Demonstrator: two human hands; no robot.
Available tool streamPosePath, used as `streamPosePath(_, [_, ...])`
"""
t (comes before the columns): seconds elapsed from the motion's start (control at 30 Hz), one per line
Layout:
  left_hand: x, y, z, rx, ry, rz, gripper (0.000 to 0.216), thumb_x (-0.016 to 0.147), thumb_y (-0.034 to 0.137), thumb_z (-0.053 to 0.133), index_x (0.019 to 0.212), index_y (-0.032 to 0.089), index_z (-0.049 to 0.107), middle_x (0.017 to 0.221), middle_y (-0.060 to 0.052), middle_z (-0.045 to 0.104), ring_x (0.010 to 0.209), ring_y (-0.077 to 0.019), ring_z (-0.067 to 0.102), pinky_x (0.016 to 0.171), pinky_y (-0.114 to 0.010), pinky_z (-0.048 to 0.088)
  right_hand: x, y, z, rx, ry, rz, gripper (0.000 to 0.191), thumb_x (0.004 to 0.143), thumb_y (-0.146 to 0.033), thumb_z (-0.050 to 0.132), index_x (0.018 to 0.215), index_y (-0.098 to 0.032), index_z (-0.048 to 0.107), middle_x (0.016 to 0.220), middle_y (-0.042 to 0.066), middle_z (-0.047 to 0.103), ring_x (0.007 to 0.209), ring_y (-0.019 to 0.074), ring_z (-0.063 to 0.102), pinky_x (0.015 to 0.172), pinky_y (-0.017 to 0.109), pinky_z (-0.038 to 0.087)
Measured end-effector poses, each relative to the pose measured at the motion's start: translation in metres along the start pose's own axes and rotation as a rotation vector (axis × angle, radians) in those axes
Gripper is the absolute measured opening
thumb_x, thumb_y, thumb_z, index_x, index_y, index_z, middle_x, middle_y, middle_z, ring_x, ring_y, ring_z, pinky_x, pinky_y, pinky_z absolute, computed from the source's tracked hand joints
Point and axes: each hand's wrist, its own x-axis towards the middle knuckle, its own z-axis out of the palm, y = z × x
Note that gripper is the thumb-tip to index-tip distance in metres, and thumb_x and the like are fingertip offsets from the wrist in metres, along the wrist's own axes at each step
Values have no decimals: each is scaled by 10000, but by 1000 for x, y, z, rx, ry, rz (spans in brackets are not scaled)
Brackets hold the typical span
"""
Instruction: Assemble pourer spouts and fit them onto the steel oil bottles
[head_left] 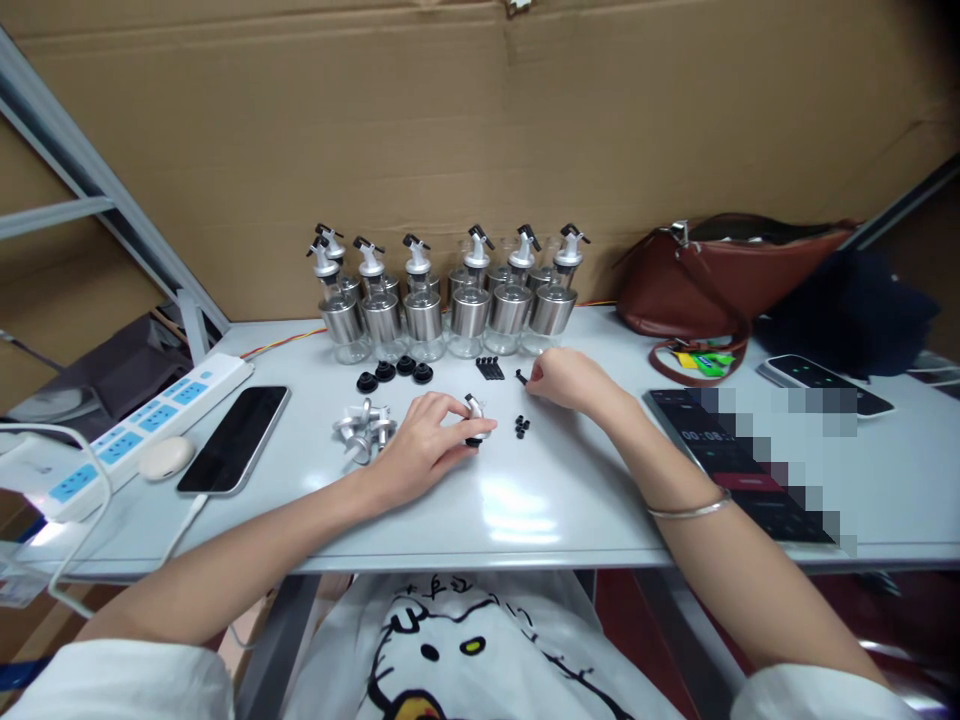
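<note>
My left hand (427,440) is closed on a silver pourer spout (474,405) with a black base, held upright just over the table. In the fingers of my right hand (570,380) is a small black lever (520,376), its end sticking out to the left. Between the hands and farther back lies a row of several like black levers (490,369). Small black caps (521,427) sit in a cluster right of the spout. Several silver spout heads (365,430) are piled left of my left hand, with black rubber stoppers (385,371) behind them.
Glass bottles with steel bands (471,312) stand in rows at the back, several topped with pourers. To the left are a power strip (157,425) and a phone (236,440). At right are a brown bag (720,275), a tablet showing a timer (739,470) and a flat device (825,385).
</note>
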Motion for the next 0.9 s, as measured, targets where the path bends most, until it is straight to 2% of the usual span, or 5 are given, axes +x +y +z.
streamPosePath(0.23, [0, 1, 1, 42, -25, -37, 315, 944, 279, 471, 1249, 236, 536, 1045, -82, 498, 1003, -220, 450, 888, -392, 430, -5, -6, -5, 97, 35, -40, 111, 713, -117, 566, 727, -142, 673, 763, 120, 712, 758, 238, 660, 633, 281, 436])
streamPosePath(0.37, [1, 1, 1, 64, -42, -65, 286, 946, 286, 463, 1210, 233, 560, 1057, -83, 490, 1026, -229, 437, 913, -404, 410, -12, -15, -12, 619, -16, -221, 38, 715, -146, 591, 679, -158, 598, 551, 6, 616, 564, 137, 592, 588, 244, 428])
streamPosePath(0.5, [1, 0, 2, 49, -88, -153, 295, 943, 292, 470, 1226, 241, 539, 1030, -71, 491, 1006, -227, 435, 916, -408, 405, -20, -24, -17, 1051, -146, -387, 136, 674, -249, 676, 645, -156, 581, 527, -35, 572, 497, 88, 519, 531, 232, 396])
streamPosePath(0.63, [1, -1, 3, 27, -117, -207, 336, 946, 301, 465, 1271, 218, 487, 1029, -72, 496, 1002, -230, 428, 908, -411, 400, -23, -27, -17, 1113, -234, -440, 225, 629, -319, 740, 647, -146, 597, 530, -32, 590, 498, 80, 518, 536, 237, 386])
streamPosePath(0.9, [1, 0, 1, 48, -113, -179, 270, 940, 287, 481, 1195, 222, 541, 1022, -68, 504, 998, -229, 425, 929, -422, 363, -19, -27, -10, 1089, -235, -438, 278, 621, -369, 760, 644, -143, 600, 540, -29, 592, 512, 84, 521, 544, 242, 385])
